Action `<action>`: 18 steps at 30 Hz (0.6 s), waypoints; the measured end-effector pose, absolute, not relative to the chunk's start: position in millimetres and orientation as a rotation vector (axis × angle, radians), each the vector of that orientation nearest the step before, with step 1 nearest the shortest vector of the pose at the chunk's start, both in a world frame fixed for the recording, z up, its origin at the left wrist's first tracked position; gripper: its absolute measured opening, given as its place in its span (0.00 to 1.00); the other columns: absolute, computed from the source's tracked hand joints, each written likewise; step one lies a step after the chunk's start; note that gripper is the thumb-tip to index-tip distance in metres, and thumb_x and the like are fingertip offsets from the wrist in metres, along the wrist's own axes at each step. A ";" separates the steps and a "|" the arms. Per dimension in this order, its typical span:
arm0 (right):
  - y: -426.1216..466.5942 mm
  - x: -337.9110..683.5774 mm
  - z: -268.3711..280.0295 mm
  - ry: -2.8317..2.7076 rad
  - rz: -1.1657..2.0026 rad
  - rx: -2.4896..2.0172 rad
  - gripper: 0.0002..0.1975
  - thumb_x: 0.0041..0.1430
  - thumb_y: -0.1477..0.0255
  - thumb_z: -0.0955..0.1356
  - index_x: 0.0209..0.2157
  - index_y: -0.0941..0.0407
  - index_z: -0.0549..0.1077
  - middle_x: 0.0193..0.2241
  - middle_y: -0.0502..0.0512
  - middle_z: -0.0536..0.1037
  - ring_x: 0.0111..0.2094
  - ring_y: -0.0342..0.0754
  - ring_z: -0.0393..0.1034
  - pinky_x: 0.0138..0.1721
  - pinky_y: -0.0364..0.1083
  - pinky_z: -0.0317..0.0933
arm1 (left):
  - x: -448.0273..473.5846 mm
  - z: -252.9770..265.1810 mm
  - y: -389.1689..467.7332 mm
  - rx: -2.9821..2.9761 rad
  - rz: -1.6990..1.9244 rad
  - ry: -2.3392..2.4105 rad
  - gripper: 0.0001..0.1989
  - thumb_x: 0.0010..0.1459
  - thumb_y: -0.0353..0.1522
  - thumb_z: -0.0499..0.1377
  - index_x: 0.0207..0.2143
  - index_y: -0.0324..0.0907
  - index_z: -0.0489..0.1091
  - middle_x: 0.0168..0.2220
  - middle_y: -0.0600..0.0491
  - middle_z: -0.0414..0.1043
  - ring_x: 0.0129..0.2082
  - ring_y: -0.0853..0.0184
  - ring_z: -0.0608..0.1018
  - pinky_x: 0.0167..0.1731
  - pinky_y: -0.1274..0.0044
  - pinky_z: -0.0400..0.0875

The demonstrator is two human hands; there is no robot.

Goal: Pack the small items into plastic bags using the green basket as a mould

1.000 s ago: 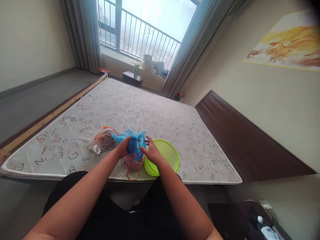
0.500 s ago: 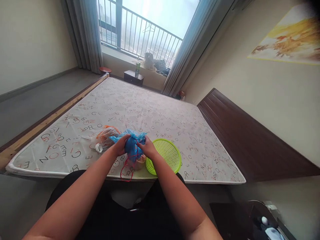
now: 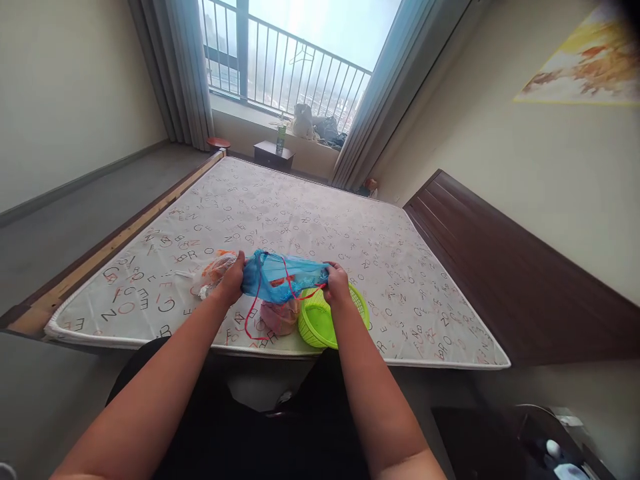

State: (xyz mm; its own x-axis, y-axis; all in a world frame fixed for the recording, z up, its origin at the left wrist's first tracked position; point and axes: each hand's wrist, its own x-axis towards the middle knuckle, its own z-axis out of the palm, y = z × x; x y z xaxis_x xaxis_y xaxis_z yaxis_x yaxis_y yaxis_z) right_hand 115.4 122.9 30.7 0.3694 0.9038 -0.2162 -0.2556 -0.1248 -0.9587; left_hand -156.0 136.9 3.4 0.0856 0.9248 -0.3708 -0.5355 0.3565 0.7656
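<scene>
Between my two hands a thin blue plastic bag (image 3: 270, 277) is stretched sideways above the mattress. My left hand (image 3: 233, 279) is closed on its left end, and my right hand (image 3: 337, 280) grips its right end. A red drawstring (image 3: 250, 320) runs across the bag and hangs down in a loop at the left. Under the bag sits a pinkish bundle (image 3: 280, 317), partly hidden; its kind I cannot make out. Below my right hand a lime-green plastic basket (image 3: 316, 325) stands on the mattress. Left of my left hand lies a clear plastic bag with orange print (image 3: 207, 272).
The letter-print mattress (image 3: 310, 200) spreads out ahead, with a dark wooden headboard (image 3: 490, 267) on the right and a bed rail (image 3: 125, 230) on the left. Beyond it stand a small nightstand (image 3: 273, 157) with a green bottle (image 3: 281, 138) and a red stool (image 3: 219, 143).
My hands have moved apart, pulling the bunched blue bag out wide. My right hand has gone right, over the basket. More of the pinkish bundle shows, and the view has shifted slightly.
</scene>
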 end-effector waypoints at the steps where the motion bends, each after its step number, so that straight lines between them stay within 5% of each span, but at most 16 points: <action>1: 117.7 116.0 34.2 -0.690 1.071 -1.394 0.17 0.49 0.68 0.65 0.43 0.55 0.69 0.28 0.50 0.73 0.29 0.47 0.70 0.34 0.47 0.69 | -155.8 3.2 136.4 0.520 1.164 0.964 0.23 0.64 0.51 0.56 0.29 0.42 0.73 0.17 0.55 0.73 0.31 0.60 0.84 0.33 0.74 0.79; 4: 97.4 104.5 43.2 -1.010 0.689 -1.556 0.21 0.55 0.66 0.63 0.50 0.55 0.69 0.49 0.61 0.74 0.52 0.55 0.69 0.54 0.56 0.65 | -150.5 6.9 130.3 0.589 1.081 0.909 0.25 0.62 0.53 0.57 0.31 0.41 0.74 0.22 0.52 0.77 0.34 0.58 0.84 0.35 0.73 0.79; 8: 78.1 65.7 45.4 -1.751 0.301 -1.578 0.35 0.61 0.60 0.65 0.67 0.50 0.55 0.69 0.62 0.55 0.72 0.61 0.41 0.66 0.66 0.41 | -141.4 13.9 117.6 0.688 0.916 0.838 0.29 0.56 0.56 0.61 0.40 0.38 0.76 0.31 0.46 0.81 0.39 0.55 0.83 0.38 0.70 0.79; 11: 87.9 48.2 40.5 -2.112 0.301 -1.642 0.35 0.62 0.61 0.68 0.68 0.49 0.56 0.64 0.63 0.66 0.68 0.62 0.53 0.65 0.67 0.41 | -142.7 16.5 111.0 0.804 0.873 0.821 0.32 0.50 0.56 0.66 0.43 0.38 0.76 0.33 0.46 0.81 0.39 0.54 0.82 0.37 0.70 0.78; 14: 113.1 54.0 39.8 -2.212 0.491 -1.762 0.15 0.65 0.68 0.65 0.52 0.52 0.75 0.46 0.60 0.80 0.50 0.55 0.72 0.56 0.55 0.57 | -151.0 20.6 110.5 0.996 0.873 0.890 0.32 0.48 0.55 0.67 0.43 0.37 0.77 0.34 0.48 0.80 0.35 0.57 0.80 0.34 0.72 0.75; 18: 138.2 69.4 51.7 -2.013 0.560 -1.707 0.10 0.64 0.74 0.64 0.41 0.54 0.78 0.38 0.55 0.81 0.40 0.49 0.72 0.42 0.44 0.60 | -162.5 27.0 116.8 1.342 1.035 1.325 0.25 0.49 0.50 0.67 0.40 0.40 0.77 0.34 0.50 0.79 0.38 0.57 0.79 0.39 0.71 0.72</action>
State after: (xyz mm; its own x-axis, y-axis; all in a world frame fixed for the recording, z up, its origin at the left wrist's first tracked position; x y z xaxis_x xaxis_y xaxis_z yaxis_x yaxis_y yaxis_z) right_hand 69.4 138.2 51.7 -0.1417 0.9874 0.0705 0.8092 0.1566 -0.5662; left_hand -162.5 116.8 27.0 0.0544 0.9972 -0.0504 0.1928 0.0390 0.9805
